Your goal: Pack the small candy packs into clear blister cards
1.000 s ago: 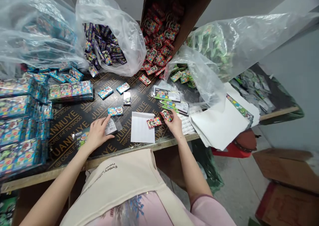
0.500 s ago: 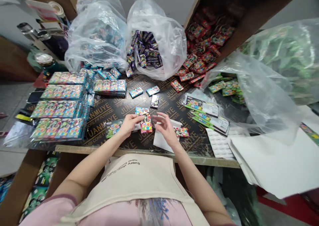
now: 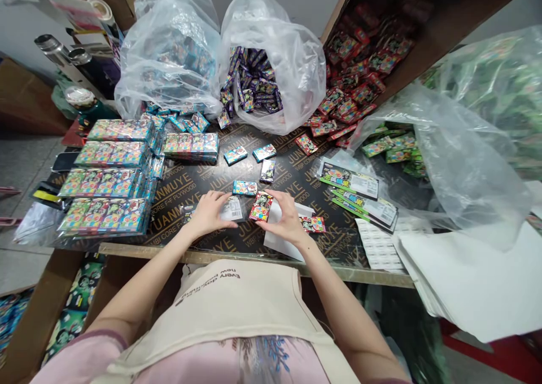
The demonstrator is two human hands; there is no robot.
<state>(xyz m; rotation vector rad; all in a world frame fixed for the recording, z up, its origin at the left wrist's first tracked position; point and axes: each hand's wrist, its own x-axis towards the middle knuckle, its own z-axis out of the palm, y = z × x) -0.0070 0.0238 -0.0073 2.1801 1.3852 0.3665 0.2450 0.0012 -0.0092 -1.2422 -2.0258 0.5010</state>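
Observation:
My right hand (image 3: 284, 217) grips a small red candy box (image 3: 261, 206) by its ends, fingers at the far end and thumb at the near one. Fingers and thumb of my left hand (image 3: 212, 212) are apart, over a printed header card (image 3: 232, 209) on the table; the palm hides much of it, and its barcode end shows. Just beyond the hands lies a blue candy box (image 3: 244, 188). Behind my right hand, a white paper sheet (image 3: 282, 243) and another red box (image 3: 312, 224) are partly covered.
Stacked wrapped packs (image 3: 104, 183) stand at left. Along the back are bags of blue boxes (image 3: 186, 56) and purple boxes (image 3: 258, 84), then a carton of red boxes (image 3: 347, 99). Green boxes (image 3: 398, 147), header cards (image 3: 349, 180) and white sheets (image 3: 474, 276) lie at right.
The red box has passed from my left hand to my right and moved slightly right. My left hand has let go and spread over the card. The blue box now lies separately behind.

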